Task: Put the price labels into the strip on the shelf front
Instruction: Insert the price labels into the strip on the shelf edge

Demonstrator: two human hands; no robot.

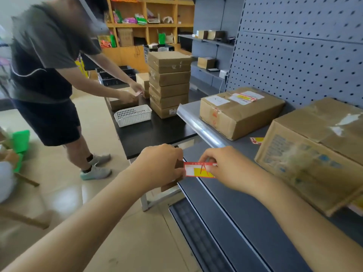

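A red, white and yellow price label (pixel 197 170) sits level at the front edge of the grey shelf (pixel 241 195), over the clear strip (pixel 204 132) that runs along that edge. My left hand (pixel 164 163) pinches the label's left end. My right hand (pixel 225 166) pinches its right end from above. A second label (pixel 257 140) lies flat on the shelf between two cardboard boxes. More labels (pixel 244 98) lie on top of the far box.
Two cardboard boxes (pixel 239 112) (pixel 314 152) stand on the shelf against a pegboard back. A black table (pixel 149 134) to the left carries a white basket (pixel 133 114) and a stack of boxes (pixel 170 83). Another person (pixel 47 75) stands at that table.
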